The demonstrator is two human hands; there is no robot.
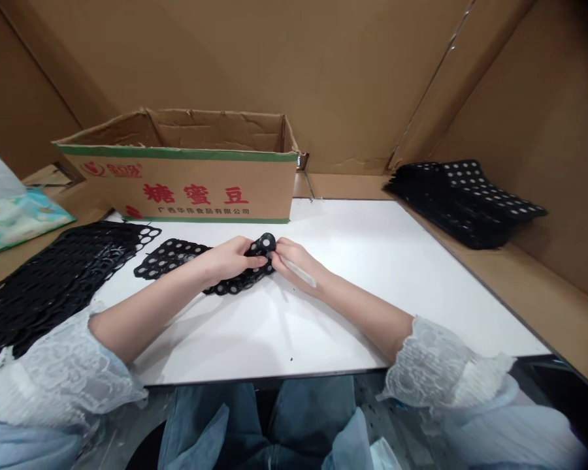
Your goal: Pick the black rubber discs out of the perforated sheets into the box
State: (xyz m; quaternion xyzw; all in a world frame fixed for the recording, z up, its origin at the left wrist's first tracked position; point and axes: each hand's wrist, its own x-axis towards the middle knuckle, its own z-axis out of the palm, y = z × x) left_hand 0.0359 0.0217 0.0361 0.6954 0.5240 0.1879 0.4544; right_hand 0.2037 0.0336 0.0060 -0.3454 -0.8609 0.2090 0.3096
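Observation:
A black sheet with rows of round holes or pale discs [169, 258] lies on the white table, its right end raised and bent. My left hand [232, 260] pinches that raised end between thumb and fingers. Close against it, my right hand [296, 261] is closed around a slim white stick-like tool [300, 273], whose tip is hidden at the sheet's edge. The kind of tool cannot be made out. Both hands meet near the table's middle, in front of the cardboard box.
An open cardboard box [269, 189] with red lettering stands at the back. A pile of black perforated sheets [53, 274] lies left, below a tissue pack [24, 219]. More black sheets with pale dots [470, 202] rest on the right cardboard ledge. Cardboard walls [343, 78] enclose the white table [372, 274].

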